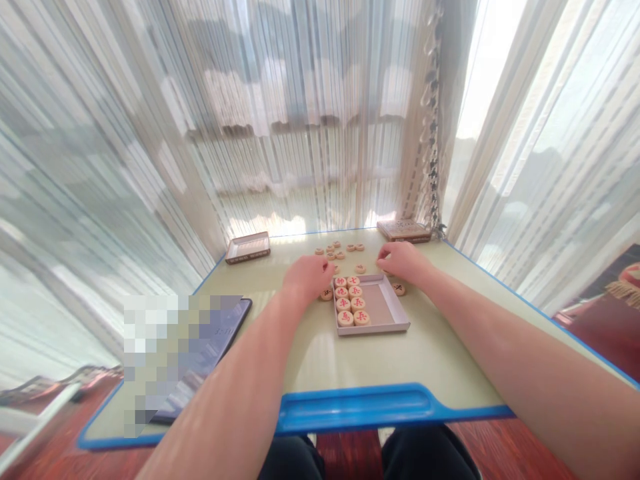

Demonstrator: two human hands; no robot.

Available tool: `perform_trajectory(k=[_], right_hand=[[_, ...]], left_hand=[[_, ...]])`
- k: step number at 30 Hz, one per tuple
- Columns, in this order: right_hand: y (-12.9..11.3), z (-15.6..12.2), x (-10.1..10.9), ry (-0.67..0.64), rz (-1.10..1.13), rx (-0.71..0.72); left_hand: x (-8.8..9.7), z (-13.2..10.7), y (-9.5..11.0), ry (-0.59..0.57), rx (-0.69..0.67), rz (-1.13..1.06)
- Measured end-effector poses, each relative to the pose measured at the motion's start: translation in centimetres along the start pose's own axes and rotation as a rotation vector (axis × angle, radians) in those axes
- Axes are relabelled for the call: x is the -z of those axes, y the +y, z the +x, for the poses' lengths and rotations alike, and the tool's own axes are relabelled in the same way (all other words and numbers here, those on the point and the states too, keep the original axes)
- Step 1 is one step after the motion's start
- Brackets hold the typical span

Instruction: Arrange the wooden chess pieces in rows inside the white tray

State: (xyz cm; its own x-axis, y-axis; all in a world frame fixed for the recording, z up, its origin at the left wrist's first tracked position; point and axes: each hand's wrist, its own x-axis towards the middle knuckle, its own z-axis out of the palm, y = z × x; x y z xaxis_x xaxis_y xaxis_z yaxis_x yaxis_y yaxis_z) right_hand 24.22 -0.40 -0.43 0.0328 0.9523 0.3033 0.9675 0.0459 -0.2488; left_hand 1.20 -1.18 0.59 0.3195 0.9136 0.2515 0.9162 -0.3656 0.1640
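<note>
Wooden chess discs (350, 300) being handled at a shallow box (387, 313)

Round, smooth discs, likely light and hard, are being kept in two columns in the stiff box on the worktop (320, 360). Pinching at the rim is judged best. The left hand (307, 277) and right hand (403, 260) are being held curled at its far corners; any grasp cannot be told.

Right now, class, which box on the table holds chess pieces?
The white tray in the middle: round pieces fill its left half. The back-left tray and back-right box show none.
</note>
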Motion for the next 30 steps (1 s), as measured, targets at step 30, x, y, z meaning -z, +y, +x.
perform_trajectory(k=[30], right_hand=[[-3.5,-4.0,5.0,-0.295,-0.08,0.267]], left_hand=[[-0.2,-0.2,0.0,0.031,-0.016,-0.032]])
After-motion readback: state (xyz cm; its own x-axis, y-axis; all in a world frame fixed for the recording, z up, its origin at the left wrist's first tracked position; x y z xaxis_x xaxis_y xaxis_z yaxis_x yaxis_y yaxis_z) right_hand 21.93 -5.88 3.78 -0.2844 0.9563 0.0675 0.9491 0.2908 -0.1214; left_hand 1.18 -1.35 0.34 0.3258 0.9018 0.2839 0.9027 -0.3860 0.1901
